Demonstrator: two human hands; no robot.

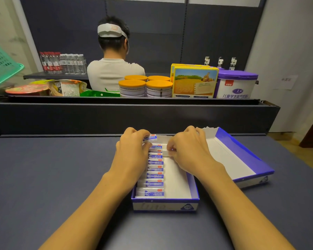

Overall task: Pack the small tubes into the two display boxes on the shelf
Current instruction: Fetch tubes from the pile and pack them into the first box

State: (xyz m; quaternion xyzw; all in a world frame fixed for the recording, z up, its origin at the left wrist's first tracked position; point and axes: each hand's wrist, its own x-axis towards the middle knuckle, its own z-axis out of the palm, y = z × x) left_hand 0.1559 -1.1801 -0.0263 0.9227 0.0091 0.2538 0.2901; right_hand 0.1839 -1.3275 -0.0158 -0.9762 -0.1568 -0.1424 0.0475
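The left hand [132, 147] grasps one small tube [150, 138], long axis left-right, over the near display box [165, 204]. The right hand [186, 148] pinches another tube [165, 152] lying crosswise in the row [154, 175].

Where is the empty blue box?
In the head view, the empty box lies on the shelf right of the box with tubes, just past the right hand.

Tubes [155, 175] stacked along near box's [165, 207] left side; second box [242, 159] right, behind.
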